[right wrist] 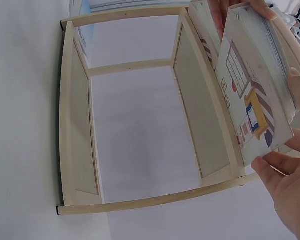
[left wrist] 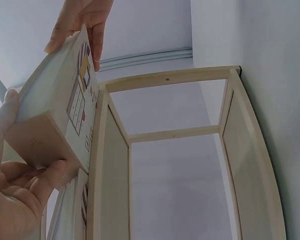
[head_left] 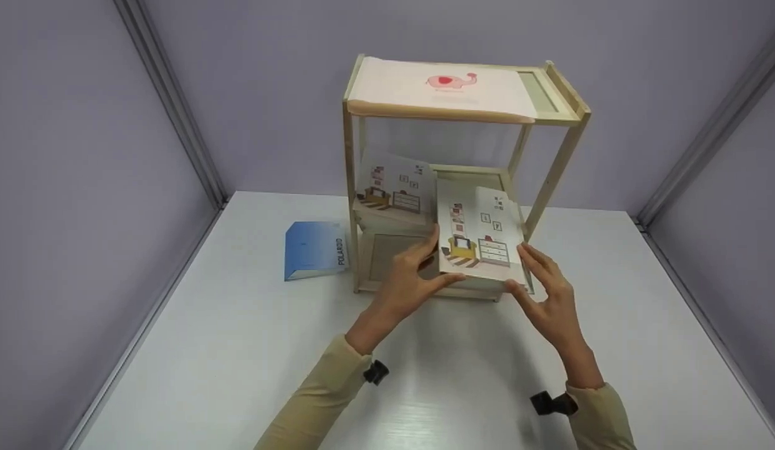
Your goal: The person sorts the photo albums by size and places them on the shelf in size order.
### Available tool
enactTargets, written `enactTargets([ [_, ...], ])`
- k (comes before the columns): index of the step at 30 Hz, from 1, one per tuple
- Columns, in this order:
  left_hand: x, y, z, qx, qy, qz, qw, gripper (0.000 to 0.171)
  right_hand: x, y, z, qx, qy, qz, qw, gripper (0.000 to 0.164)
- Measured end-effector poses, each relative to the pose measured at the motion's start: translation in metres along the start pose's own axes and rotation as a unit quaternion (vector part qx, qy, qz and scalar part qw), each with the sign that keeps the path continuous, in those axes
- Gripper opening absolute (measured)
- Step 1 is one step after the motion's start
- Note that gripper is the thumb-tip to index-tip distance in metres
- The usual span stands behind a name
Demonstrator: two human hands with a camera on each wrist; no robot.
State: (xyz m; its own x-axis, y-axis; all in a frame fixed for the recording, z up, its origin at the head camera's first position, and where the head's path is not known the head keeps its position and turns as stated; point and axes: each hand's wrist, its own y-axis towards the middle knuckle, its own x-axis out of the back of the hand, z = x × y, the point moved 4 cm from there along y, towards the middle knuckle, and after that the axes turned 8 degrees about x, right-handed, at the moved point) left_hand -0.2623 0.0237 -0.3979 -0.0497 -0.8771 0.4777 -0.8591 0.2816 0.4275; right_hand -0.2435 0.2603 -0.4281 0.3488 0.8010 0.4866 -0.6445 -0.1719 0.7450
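Both hands hold a thick book (head_left: pixel 478 240) with a cartoon room drawn on its cover, above the front of the middle shelf (head_left: pixel 465 180). My left hand (head_left: pixel 412 275) grips its left end, thumb along the front edge. The right hand (head_left: pixel 547 297) pinches the opposite end near the front corner. In the right wrist view, the book's (right wrist: pixel 250 95) many page edges face the right hand (right wrist: pixel 285 175). The left wrist view shows the left hand (left wrist: pixel 19 185) around its plain pinkish spine side. A matching book (head_left: pixel 397 190) lies to the left on the middle shelf.
The wooden rack (head_left: pixel 559 165) has a top board covered by a white sheet (head_left: pixel 387 78) with a pink elephant. A low shelf (head_left: pixel 387 256) sits beneath. Left of the rack, a blue item marked POLAROID (head_left: pixel 312 249) lies on the white table (head_left: pixel 237 350). Walls enclose the sides.
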Motion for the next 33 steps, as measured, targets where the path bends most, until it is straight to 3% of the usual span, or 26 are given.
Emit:
enactTargets([
  [9, 0.0, 0.001, -0.002, -0.006, -0.005, -0.013, 0.9999, 0.085, 0.003, 0.003, 0.0, 0.01, -0.017, -0.005, 1.0, 0.056],
  [21, 0.005, 0.007, -0.008, -0.054, 0.041, -0.064, 0.9956, 0.079, 0.005, 0.009, 0.002, 0.034, -0.027, -0.039, 0.998, 0.051],
  [31, 0.005, 0.008, -0.009, -0.037, 0.036, -0.071, 0.9962, 0.076, 0.006, 0.011, 0.005, 0.027, -0.034, -0.053, 0.998, 0.044],
  [33, 0.006, 0.008, -0.01, -0.035, 0.036, -0.076, 0.9959, 0.075, 0.008, 0.014, 0.015, 0.03, -0.029, -0.061, 0.997, 0.041],
])
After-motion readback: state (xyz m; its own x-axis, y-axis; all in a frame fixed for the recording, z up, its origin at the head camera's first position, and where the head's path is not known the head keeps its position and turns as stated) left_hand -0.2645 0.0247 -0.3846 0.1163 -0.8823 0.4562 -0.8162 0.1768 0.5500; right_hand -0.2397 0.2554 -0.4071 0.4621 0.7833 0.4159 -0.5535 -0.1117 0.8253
